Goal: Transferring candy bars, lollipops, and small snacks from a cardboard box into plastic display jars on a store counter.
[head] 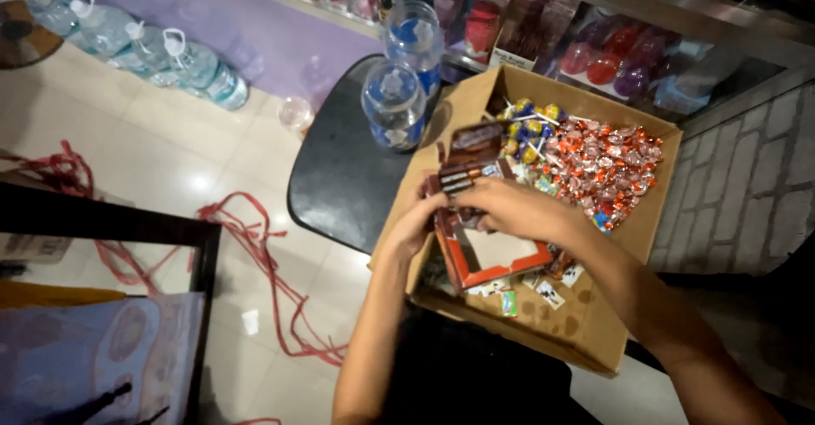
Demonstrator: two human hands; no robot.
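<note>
Your forearms reach forward over the near flap of the cardboard carton, which sits partly on a dark round worktop. Your left hand grips the left wall of a small red display box, held tilted above the carton. Your right hand is clamped over a bundle of brown wrapped bars at the box's upper edge. The step in hand appears to be handling bars at the box mouth; whether they go in or come out cannot be told. Steady the box before shifting the bundle. Red-wrapped candies and lollipops fill the carton's far end. Two clear jars stand beside it.
</note>
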